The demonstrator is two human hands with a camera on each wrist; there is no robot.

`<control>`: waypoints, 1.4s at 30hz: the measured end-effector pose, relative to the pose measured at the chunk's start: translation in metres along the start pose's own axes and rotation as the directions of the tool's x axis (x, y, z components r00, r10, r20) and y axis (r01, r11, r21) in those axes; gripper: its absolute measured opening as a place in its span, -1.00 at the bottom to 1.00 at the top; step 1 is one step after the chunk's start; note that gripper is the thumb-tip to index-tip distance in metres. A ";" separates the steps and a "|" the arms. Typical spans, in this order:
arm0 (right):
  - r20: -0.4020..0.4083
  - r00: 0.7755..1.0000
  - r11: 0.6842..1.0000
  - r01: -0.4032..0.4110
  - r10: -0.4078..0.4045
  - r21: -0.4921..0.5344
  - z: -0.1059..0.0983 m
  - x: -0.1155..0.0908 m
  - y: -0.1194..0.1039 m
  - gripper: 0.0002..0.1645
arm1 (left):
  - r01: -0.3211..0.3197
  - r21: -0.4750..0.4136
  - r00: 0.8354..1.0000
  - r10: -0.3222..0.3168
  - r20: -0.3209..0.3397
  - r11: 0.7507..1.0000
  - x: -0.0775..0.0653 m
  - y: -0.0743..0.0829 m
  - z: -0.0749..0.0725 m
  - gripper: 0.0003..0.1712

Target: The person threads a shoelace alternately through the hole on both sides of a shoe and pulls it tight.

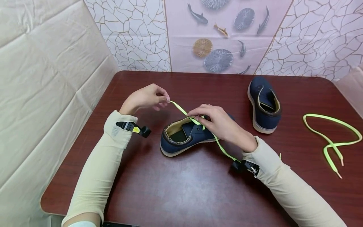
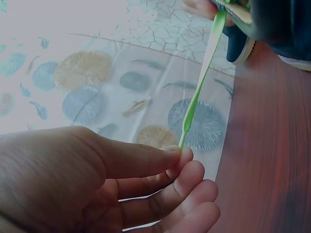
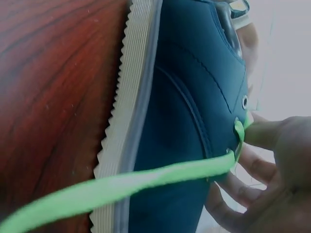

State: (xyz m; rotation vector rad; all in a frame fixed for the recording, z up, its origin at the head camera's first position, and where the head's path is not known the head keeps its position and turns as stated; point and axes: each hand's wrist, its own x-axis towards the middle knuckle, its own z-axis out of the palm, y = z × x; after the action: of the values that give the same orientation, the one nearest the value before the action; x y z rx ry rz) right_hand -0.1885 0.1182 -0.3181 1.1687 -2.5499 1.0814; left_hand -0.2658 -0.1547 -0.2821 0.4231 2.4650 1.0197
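Note:
A navy blue shoe (image 1: 174,147) with a pale sole lies on the table, its heel toward the lower left. Bright green shoelace (image 1: 179,108) runs through its eyelets. One end of the lace is pinched between thumb and index finger of my left hand (image 1: 148,97), up and left of the shoe, and that stretch is taut. My right hand (image 1: 219,123) grips the shoe around the lacing area, and its thumb (image 3: 265,135) lies against the lace by an eyelet. The lace's other length (image 3: 121,187) trails across the shoe's side toward the right wrist.
Beyond the right hand, a second navy shoe (image 1: 258,116) stands upright with no lace visible. A loose green shoelace (image 1: 329,117) lies looped at the table's right. The dark red table (image 1: 181,195) meets a patterned cloth wall (image 1: 136,34) at the back.

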 end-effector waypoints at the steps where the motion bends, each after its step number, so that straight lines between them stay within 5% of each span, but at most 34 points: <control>1: 0.002 1.000 1.000 -0.004 0.004 0.003 -0.001 0.000 0.000 -0.69 | 0.006 0.001 1.000 -0.006 0.003 1.000 0.001 -0.001 -0.001 -0.75; 8: -0.051 0.995 0.992 -0.092 0.088 -0.081 -0.004 0.000 -0.006 -0.96 | 0.043 0.082 0.998 -0.046 0.036 0.996 0.000 -0.006 -0.003 -0.75; 10: -0.058 0.994 0.982 -0.105 0.097 -0.155 -0.004 -0.001 -0.009 -0.95 | -0.019 0.175 0.998 0.008 0.065 0.984 0.001 -0.006 -0.001 -0.76; 12: -0.057 0.994 0.967 -0.103 0.092 -0.234 -0.003 -0.002 -0.013 -0.95 | -0.146 0.260 0.986 0.119 0.118 0.955 0.003 -0.006 0.002 -0.77; 14: -0.064 0.994 0.947 -0.104 0.088 -0.304 -0.003 -0.003 -0.018 -0.95 | -0.295 0.289 0.951 0.251 0.178 0.911 0.005 -0.004 0.006 -0.71; 18: -0.088 0.993 0.898 -0.111 0.081 -0.427 -0.001 -0.006 -0.027 -0.92 | -0.533 0.217 0.839 0.477 0.260 0.818 0.008 0.004 0.017 -0.56; 22: -0.096 0.985 0.862 -0.170 0.141 -0.478 0.004 -0.007 -0.032 -0.85 | -0.668 0.154 0.737 0.617 0.277 0.728 0.011 0.010 0.030 -0.72; 24: -0.097 0.978 0.863 -0.210 0.186 -0.459 0.006 -0.007 -0.033 -0.84 | -0.689 0.119 0.714 0.641 0.281 0.715 0.014 0.011 0.034 -0.81; 27: -0.102 0.960 0.884 -0.280 0.261 -0.375 0.009 -0.005 -0.031 -0.85 | -0.677 0.103 0.725 0.637 0.263 0.729 0.014 0.011 0.037 -0.86; 35: -0.069 0.898 0.892 -0.439 0.434 -0.110 0.007 -0.001 -0.023 -0.72 | -0.588 0.180 0.798 0.532 0.283 0.788 0.016 0.013 0.046 -0.68; 42: -0.134 0.957 0.962 -0.268 0.259 -0.058 0.003 -0.001 -0.016 -0.94 | -0.467 0.173 0.860 0.400 0.317 0.867 0.019 0.012 0.050 -0.60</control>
State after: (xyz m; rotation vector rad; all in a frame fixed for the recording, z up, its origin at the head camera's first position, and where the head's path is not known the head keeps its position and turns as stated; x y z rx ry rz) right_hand -0.1761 0.1104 -0.3119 0.7317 -2.6733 1.0611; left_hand -0.2558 -0.1091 -0.3105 1.1705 2.2922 0.7483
